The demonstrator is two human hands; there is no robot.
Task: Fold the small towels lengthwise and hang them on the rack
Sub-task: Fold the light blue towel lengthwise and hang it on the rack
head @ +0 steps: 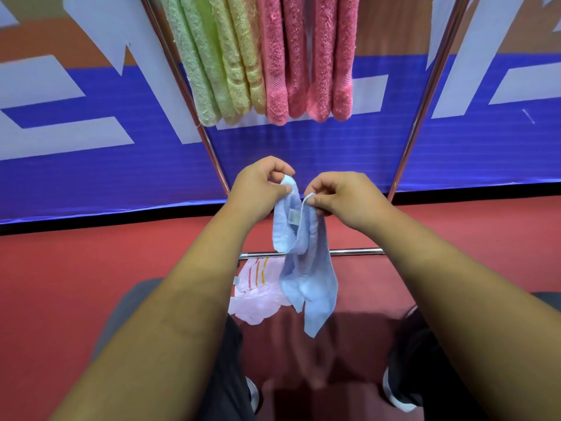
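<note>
- Red flooring (91, 268) runs up to a blue and white banner (121, 165). The rack (211, 153) stands in front of it with green towels (218, 62) and pink towels (303, 62) draped side by side.
- Both hands are pinching the light blue towel (306, 268). The left hand (261, 186) holds one upper corner between thumb and fingertips, and the right hand (340, 196) nips the upper edge close beside it. The cloth hangs bunched and twisted in the air, in front of the rack's low bar.
- To fold it well, I judge the hands should draw apart until the top edge is taut and find the true corners. Then they should bring long edge to long edge, with the small label (294, 216) tucked inside.
- Letting the hem hang free with one light shake should line up the lower corners before the lift toward the rail.
- A pale striped towel (258, 296) lies crumpled on the floor, partly behind the blue one, so its full shape is hidden.
- The top rail is cut off above the frame, so free hanging space cannot be judged. The label's print is too small to read.
</note>
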